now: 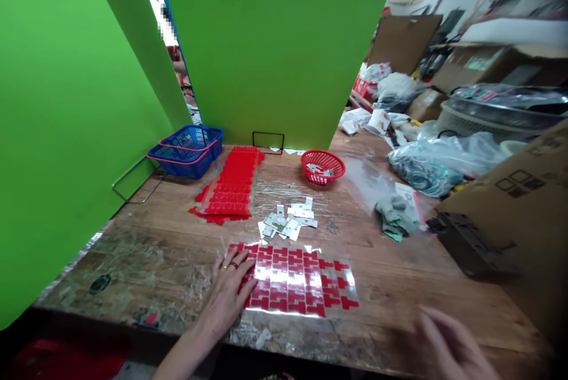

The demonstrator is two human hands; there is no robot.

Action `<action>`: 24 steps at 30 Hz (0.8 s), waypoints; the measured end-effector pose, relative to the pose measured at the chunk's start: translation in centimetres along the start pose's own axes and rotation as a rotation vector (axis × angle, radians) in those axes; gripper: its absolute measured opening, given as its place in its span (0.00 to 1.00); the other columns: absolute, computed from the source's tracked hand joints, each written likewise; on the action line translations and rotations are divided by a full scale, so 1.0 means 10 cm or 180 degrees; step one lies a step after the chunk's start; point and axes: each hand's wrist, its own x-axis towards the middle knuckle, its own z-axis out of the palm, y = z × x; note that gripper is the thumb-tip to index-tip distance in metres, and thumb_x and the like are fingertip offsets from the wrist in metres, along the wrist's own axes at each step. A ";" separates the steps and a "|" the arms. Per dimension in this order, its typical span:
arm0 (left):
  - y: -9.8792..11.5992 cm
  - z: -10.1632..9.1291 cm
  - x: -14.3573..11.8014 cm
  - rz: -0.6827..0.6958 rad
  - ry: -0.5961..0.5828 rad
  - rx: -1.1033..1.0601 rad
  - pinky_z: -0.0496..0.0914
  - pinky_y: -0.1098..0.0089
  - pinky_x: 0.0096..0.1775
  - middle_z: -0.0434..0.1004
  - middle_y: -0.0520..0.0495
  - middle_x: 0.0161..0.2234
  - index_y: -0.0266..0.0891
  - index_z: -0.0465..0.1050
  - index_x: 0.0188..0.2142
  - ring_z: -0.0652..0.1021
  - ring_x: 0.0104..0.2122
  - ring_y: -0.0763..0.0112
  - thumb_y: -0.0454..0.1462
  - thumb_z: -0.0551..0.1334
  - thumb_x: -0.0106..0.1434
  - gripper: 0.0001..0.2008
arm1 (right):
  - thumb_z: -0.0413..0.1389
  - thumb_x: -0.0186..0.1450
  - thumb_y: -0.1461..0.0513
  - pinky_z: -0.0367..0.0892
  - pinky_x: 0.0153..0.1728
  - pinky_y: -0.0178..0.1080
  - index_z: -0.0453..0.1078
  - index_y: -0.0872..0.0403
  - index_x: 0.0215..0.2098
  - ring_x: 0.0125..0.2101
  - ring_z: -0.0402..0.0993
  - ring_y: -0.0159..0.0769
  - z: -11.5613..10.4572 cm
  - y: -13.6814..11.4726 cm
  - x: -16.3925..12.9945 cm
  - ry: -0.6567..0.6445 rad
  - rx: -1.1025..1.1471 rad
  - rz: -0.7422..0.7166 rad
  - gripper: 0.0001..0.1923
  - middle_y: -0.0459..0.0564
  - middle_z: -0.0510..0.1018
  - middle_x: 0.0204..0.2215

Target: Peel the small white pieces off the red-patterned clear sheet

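One left hand (231,288), fingers spread, palm down on the left end of one clear sheet of red cut-out stickers (288,279), near the bench (390,285)'s front edge, that end partly hidden beneath. Well apart, one right hand (450,341), blurred and cut off, toward the front right corner; grip impossible to tell. Behind the sheet, flat pale plates (304,213), too overlapped to count. Toward the back edge: one red stack (235,182), blue basketwork (189,168), single or nested unclear, one red basket (323,158).

Right-hand fingers (431,332) badly blurred
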 end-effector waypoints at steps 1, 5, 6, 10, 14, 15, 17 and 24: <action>0.02 -0.01 0.00 0.0007 0.0009 -0.0030 0.59 0.48 0.51 0.70 0.41 0.51 0.43 0.69 0.46 0.64 0.55 0.55 0.37 0.56 0.60 0.14 | 0.56 0.60 0.54 0.69 0.33 0.37 0.69 0.54 0.42 0.34 0.72 0.39 0.22 -0.10 0.07 -0.0279 -0.0045 -0.0086 0.15 0.50 0.75 0.36; 0.08 -0.07 -0.04 0.0064 0.0038 -0.0158 0.61 0.49 0.52 0.69 0.41 0.52 0.42 0.69 0.46 0.65 0.55 0.56 0.38 0.55 0.62 0.13 | 0.49 0.63 0.57 0.66 0.36 0.37 0.69 0.54 0.36 0.35 0.71 0.39 1.17 -0.55 0.47 -0.0929 -0.0215 -0.1126 0.11 0.51 0.75 0.34; 0.08 -0.08 -0.05 0.0079 0.0030 -0.0198 0.62 0.50 0.51 0.69 0.41 0.52 0.42 0.69 0.46 0.65 0.55 0.57 0.39 0.55 0.62 0.14 | 0.48 0.63 0.59 0.66 0.37 0.38 0.69 0.54 0.36 0.35 0.70 0.38 1.36 -0.63 0.58 -0.0893 -0.0397 -0.1401 0.10 0.51 0.74 0.34; 0.08 -0.10 -0.10 0.0043 -0.0003 -0.0355 0.66 0.55 0.50 0.68 0.43 0.53 0.44 0.68 0.47 0.67 0.54 0.59 0.39 0.55 0.62 0.14 | 0.51 0.59 0.62 0.63 0.37 0.42 0.67 0.55 0.34 0.35 0.67 0.42 1.77 -0.71 0.93 -0.0773 -0.0638 -0.1523 0.07 0.53 0.71 0.32; 0.09 -0.12 -0.12 -0.0025 0.0006 -0.0460 0.67 0.57 0.50 0.70 0.43 0.51 0.44 0.69 0.47 0.69 0.52 0.60 0.39 0.56 0.61 0.14 | 0.54 0.55 0.62 0.61 0.35 0.42 0.65 0.54 0.28 0.33 0.65 0.42 1.82 -0.61 1.09 -0.0786 -0.0765 -0.1524 0.03 0.52 0.68 0.29; 0.11 -0.13 -0.11 -0.0032 -0.0014 -0.0500 0.67 0.57 0.50 0.70 0.44 0.51 0.44 0.69 0.47 0.69 0.52 0.59 0.39 0.56 0.61 0.14 | 0.54 0.55 0.62 0.61 0.34 0.41 0.64 0.54 0.27 0.32 0.65 0.41 1.81 -0.59 1.10 -0.0817 -0.0764 -0.1532 0.03 0.51 0.68 0.29; 0.15 -0.14 -0.09 -0.0067 -0.0094 -0.0609 0.66 0.56 0.50 0.70 0.44 0.51 0.45 0.70 0.47 0.68 0.52 0.59 0.39 0.56 0.61 0.14 | 0.55 0.55 0.62 0.61 0.31 0.38 0.62 0.53 0.26 0.29 0.65 0.39 1.77 -0.55 1.09 -0.0882 -0.0741 -0.1528 0.04 0.48 0.69 0.26; 0.49 -0.14 0.08 -0.0755 -0.0513 -0.1772 0.66 0.56 0.49 0.72 0.43 0.49 0.45 0.69 0.48 0.71 0.48 0.59 0.42 0.55 0.61 0.16 | 0.49 0.60 0.63 0.59 0.26 0.34 0.59 0.53 0.24 0.24 0.64 0.33 1.41 -0.58 0.83 -0.0793 -0.0520 -0.1416 0.07 0.43 0.66 0.21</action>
